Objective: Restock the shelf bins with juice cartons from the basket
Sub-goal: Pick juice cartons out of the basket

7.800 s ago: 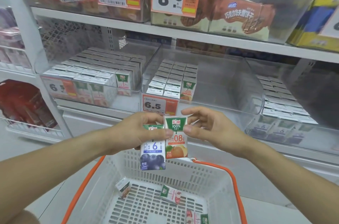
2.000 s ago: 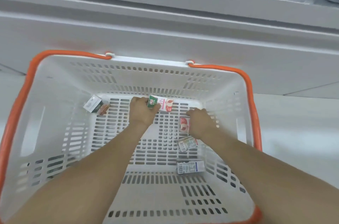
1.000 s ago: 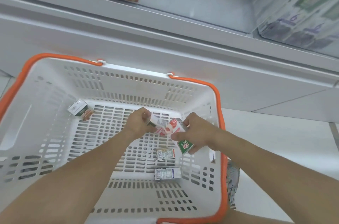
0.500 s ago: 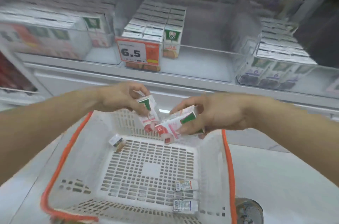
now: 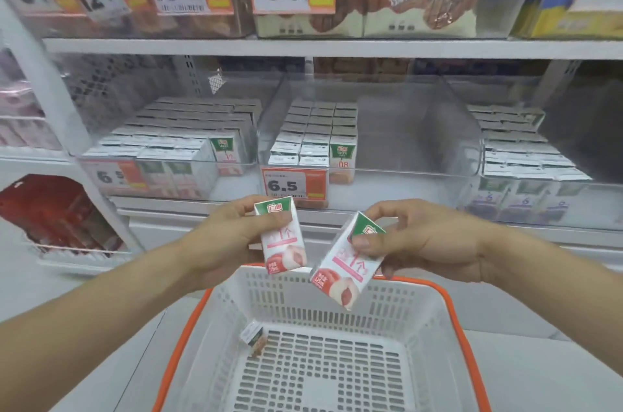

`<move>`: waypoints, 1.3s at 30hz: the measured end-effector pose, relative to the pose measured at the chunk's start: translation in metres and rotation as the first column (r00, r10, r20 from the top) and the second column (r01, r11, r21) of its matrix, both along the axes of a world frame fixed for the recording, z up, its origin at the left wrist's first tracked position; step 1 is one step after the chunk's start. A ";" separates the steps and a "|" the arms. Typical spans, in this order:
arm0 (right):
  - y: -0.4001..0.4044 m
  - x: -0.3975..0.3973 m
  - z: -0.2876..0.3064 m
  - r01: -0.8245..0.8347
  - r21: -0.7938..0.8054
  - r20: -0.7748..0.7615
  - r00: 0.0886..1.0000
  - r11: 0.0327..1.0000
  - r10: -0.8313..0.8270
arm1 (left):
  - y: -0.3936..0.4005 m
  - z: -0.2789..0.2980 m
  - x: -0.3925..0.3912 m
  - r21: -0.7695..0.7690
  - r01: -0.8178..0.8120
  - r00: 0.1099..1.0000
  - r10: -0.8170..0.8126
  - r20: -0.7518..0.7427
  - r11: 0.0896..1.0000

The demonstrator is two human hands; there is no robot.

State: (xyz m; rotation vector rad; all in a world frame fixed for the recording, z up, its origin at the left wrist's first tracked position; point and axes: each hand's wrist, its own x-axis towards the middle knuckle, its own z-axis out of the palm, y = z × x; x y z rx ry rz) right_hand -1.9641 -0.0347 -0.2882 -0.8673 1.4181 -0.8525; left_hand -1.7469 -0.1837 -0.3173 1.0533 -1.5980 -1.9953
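Your left hand [image 5: 232,236] has its grip closed round a peach juice carton [image 5: 281,238]: thumb across the green top, fingers behind it. That carton stands nearly upright, long axis vertical, green cap up and the fruit picture down, its printed face turned toward you. It hangs above the far rim of the white basket [image 5: 435,320], in front of the shelf edge.

Just right of it, close but seemingly not touching, is the second peach carton [image 5: 349,265], pinched in your right hand [image 5: 428,243]: thumb pressed on the front near the green top, fingers curled behind. Its long axis is tilted, with the top leaning right toward your palm and the bottom corner swung down and left over the basket.

Below both grips, one small carton [image 5: 253,339] lies on its side on the basket floor near the left wall.

Beyond your hands, the middle shelf bin [image 5: 404,142] holds rows of cartons on its left side, with a 6.5 price tag [image 5: 293,185] on its front
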 end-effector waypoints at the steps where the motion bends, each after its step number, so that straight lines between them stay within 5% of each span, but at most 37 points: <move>1: -0.001 -0.001 -0.001 0.021 -0.013 0.001 1.000 1.000 -0.021 | 0.001 -0.001 -0.004 0.021 0.004 1.000 -0.005 0.013 1.000; 5: -0.009 -0.004 -0.001 0.059 -0.065 0.025 0.998 0.996 -0.057 | 0.007 -0.001 -0.014 0.104 0.119 0.991 -0.125 0.053 0.987; 12: -0.022 0.003 -0.004 0.005 -0.085 0.094 0.996 0.996 0.003 | 0.013 0.011 -0.027 0.266 0.296 0.955 -0.275 -0.115 0.917; 21: -0.028 0.016 -0.005 0.053 -0.163 -0.095 0.993 0.985 -0.069 | 0.007 0.002 -0.015 0.052 0.472 0.881 -0.471 -0.030 0.880; 29: -0.034 0.021 -0.014 -0.051 -0.046 0.002 0.999 0.998 0.051 | 0.002 -0.009 -0.004 0.057 0.385 0.918 -0.388 0.084 0.921; 35: -0.040 0.034 -0.026 0.013 -0.043 0.037 0.999 0.999 -0.012 | -0.006 -0.014 0.006 0.058 0.405 0.894 -0.409 0.183 0.912; 39: -0.042 0.037 -0.028 -0.175 -0.005 0.007 0.985 0.985 0.175 | -0.010 -0.012 0.015 -0.021 0.511 0.831 -0.487 0.268 0.860</move>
